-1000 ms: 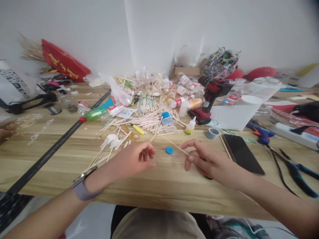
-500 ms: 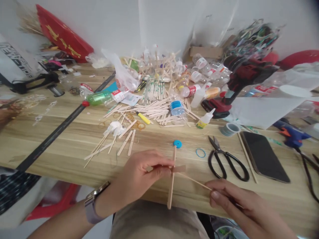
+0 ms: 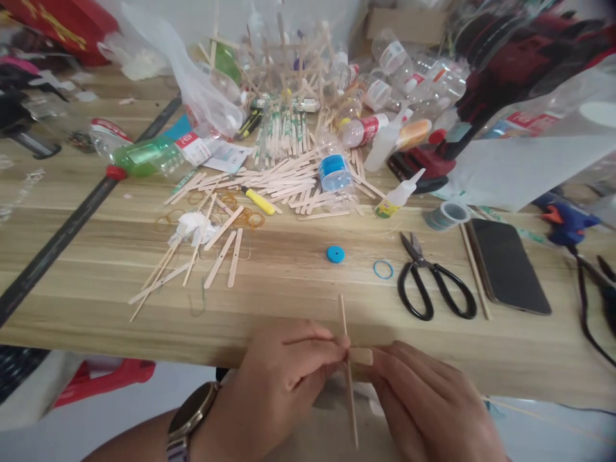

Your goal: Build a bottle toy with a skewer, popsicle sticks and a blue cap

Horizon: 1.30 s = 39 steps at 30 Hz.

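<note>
My left hand (image 3: 305,359) pinches two crossed wooden craft sticks where they meet, above the table's front edge. The long craft stick (image 3: 352,398) is seen nearly edge-on and points away from me. Out to the right from the crossing sticks the short crosspiece (image 3: 360,356). My right hand (image 3: 423,398) is closed close against the crosspiece's end; its fingers hide what they hold. Beyond the hands a blue bottle cap (image 3: 335,254) with a small centre hole lies on the table, a blue rubber band (image 3: 384,269) to its right.
Black-handled scissors (image 3: 423,276), a phone (image 3: 510,266) and a glue bottle (image 3: 397,196) lie to the right. Loose craft sticks (image 3: 224,260) are at left. Behind stand piled sticks, plastic bottles and a red power drill (image 3: 500,77). A black strip (image 3: 62,234) crosses the table's left side.
My right hand has moved in from the right to meet the left; the thin strand stretched between them no longer shows. The crossed sticks have come nearer and turned edge-on.
</note>
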Motion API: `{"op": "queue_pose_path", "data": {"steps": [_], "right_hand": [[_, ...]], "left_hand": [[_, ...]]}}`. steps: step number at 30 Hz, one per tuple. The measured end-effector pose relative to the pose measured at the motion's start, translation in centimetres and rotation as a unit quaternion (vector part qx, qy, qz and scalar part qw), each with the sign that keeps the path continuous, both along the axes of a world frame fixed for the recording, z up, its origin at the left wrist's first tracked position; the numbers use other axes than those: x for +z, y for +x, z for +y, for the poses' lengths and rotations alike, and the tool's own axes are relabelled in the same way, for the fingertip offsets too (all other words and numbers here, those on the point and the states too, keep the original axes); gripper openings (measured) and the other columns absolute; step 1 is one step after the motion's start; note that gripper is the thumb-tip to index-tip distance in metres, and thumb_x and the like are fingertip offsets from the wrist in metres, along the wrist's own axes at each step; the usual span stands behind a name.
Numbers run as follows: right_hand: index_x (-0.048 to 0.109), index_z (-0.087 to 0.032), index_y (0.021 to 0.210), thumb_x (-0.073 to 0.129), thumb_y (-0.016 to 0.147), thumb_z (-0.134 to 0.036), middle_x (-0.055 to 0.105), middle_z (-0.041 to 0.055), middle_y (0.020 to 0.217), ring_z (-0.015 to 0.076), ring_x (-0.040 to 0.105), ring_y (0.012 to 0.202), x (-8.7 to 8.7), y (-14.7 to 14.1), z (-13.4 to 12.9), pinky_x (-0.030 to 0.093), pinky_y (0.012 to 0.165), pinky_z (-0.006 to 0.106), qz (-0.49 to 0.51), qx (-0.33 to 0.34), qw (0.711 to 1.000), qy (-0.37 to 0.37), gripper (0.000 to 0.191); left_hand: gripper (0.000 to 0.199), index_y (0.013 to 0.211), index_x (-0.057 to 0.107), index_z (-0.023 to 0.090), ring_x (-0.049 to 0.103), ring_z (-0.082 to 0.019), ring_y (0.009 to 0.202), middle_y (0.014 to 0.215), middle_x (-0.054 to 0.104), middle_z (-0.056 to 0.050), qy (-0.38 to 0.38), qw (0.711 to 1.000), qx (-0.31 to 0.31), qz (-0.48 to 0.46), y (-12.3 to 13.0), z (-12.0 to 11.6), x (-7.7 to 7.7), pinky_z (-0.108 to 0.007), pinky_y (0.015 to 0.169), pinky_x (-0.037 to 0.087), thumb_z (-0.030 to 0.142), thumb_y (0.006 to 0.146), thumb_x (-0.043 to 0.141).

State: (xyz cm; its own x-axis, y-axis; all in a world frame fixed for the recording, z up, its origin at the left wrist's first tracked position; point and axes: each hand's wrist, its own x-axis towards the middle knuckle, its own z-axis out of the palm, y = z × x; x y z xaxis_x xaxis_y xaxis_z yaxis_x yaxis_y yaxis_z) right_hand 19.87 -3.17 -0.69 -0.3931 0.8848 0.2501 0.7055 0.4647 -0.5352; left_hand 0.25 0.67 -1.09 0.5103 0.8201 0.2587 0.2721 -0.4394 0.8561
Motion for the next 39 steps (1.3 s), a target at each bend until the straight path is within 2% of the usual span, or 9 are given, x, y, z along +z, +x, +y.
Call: {"op": "queue_pose_path", "data": {"steps": [6, 11, 13, 18, 20, 23, 27, 34, 39], "right_hand": [[0.062, -0.024, 0.083, 0.044, 0.092, -0.011, 0.067, -0.0017, 0.065, 0.0124, 0.065, 0.056, 0.9, -0.2, 0.6, 0.048, 0.050, 0.020, 0.077, -0.015, 0.985, -0.152, 0.024], [0.062, -0.020, 0.099, 0.042, 0.082, 0.000, 0.070, 0.0020, 0.067, 0.0168, 0.063, 0.054, 0.7, -0.1, 0.6, 0.047, 0.049, 0.027, -0.039, 0.023, 0.997, 0.057, 0.033], [0.062, -0.019, 0.100, 0.042, 0.080, 0.000, 0.070, 0.0024, 0.066, 0.0170, 0.062, 0.052, 0.7, -0.1, 0.6, 0.045, 0.047, 0.027, -0.047, 0.030, 0.995, 0.083, 0.034], [0.056, -0.022, 0.071, 0.042, 0.085, -0.004, 0.059, -0.0033, 0.055, 0.0104, 0.055, 0.044, 1.0, -0.1, 1.3, 0.039, 0.041, 0.019, 0.055, -0.001, 0.992, -0.109, 0.027], [0.057, -0.021, 0.071, 0.043, 0.087, -0.005, 0.060, -0.0039, 0.056, 0.0096, 0.055, 0.046, 1.1, -0.1, 1.5, 0.040, 0.042, 0.018, 0.061, 0.003, 0.990, -0.125, 0.027], [0.060, -0.019, 0.078, 0.039, 0.087, -0.003, 0.061, -0.0017, 0.057, 0.0118, 0.058, 0.048, 0.8, 0.0, 1.6, 0.042, 0.044, 0.021, 0.008, 0.019, 1.000, 0.004, 0.028], [0.061, -0.013, 0.097, 0.040, 0.087, -0.004, 0.066, 0.0012, 0.061, 0.0155, 0.061, 0.048, 0.7, 0.1, 1.2, 0.042, 0.043, 0.026, -0.082, 0.030, 0.984, 0.156, 0.026], [0.049, -0.022, 0.067, 0.042, 0.087, -0.004, 0.052, -0.0050, 0.052, 0.0082, 0.052, 0.043, 1.7, 0.0, 1.4, 0.039, 0.041, 0.018, 0.032, -0.005, 0.999, -0.024, 0.028], [0.060, -0.015, 0.093, 0.041, 0.085, -0.001, 0.063, 0.0003, 0.060, 0.0146, 0.061, 0.049, 1.3, 0.4, 1.1, 0.044, 0.044, 0.025, -0.054, 0.027, 0.993, 0.106, 0.025]], "left_hand": [[0.018, 0.095, 0.071, 0.015, 0.068, -0.014, 0.078, 0.088, 0.074, -0.005, 0.056, 0.998, -0.014, 0.026, -0.2, 0.0, 0.0, -0.021, 0.071, 0.053, 0.012, 0.094, 0.054], [0.017, 0.074, 0.070, 0.017, 0.063, -0.010, 0.064, 0.069, 0.068, 0.001, -0.103, 0.994, 0.008, -0.016, 0.3, 0.5, 0.2, -0.017, 0.060, 0.048, 0.012, 0.089, 0.062], [0.017, 0.072, 0.069, 0.016, 0.063, -0.009, 0.062, 0.067, 0.068, 0.001, -0.115, 0.993, 0.017, -0.025, 0.5, 0.5, 0.2, -0.016, 0.058, 0.048, 0.011, 0.088, 0.064], [0.021, 0.095, 0.071, 0.016, 0.069, -0.016, 0.077, 0.086, 0.074, -0.006, 0.071, 0.997, 0.003, 0.023, 0.4, -0.2, -0.2, -0.023, 0.070, 0.054, 0.013, 0.095, 0.050], [0.021, 0.098, 0.070, 0.015, 0.069, -0.017, 0.079, 0.088, 0.075, -0.007, 0.093, 0.995, -0.004, 0.026, 0.4, -0.2, -0.3, -0.025, 0.072, 0.054, 0.013, 0.095, 0.050], [0.017, 0.082, 0.071, 0.015, 0.067, -0.014, 0.071, 0.078, 0.073, -0.003, -0.047, 0.999, 0.007, -0.015, 0.8, 0.3, -0.4, -0.020, 0.065, 0.052, 0.007, 0.088, 0.057], [0.024, 0.062, 0.065, 0.015, 0.059, -0.010, 0.055, 0.057, 0.063, 0.002, -0.253, 0.965, 0.026, -0.059, 1.5, 0.6, -0.3, -0.016, 0.052, 0.046, 0.008, 0.085, 0.062], [0.019, 0.087, 0.072, 0.015, 0.066, -0.013, 0.076, 0.086, 0.074, -0.006, -0.029, 0.998, -0.005, -0.062, 1.2, 0.1, -0.2, -0.020, 0.071, 0.049, 0.004, 0.087, 0.056], [0.022, 0.065, 0.067, 0.015, 0.058, -0.010, 0.057, 0.059, 0.064, 0.001, -0.252, 0.964, 0.008, -0.085, 1.9, 0.4, -0.1, -0.017, 0.055, 0.044, 0.011, 0.086, 0.062]]}}
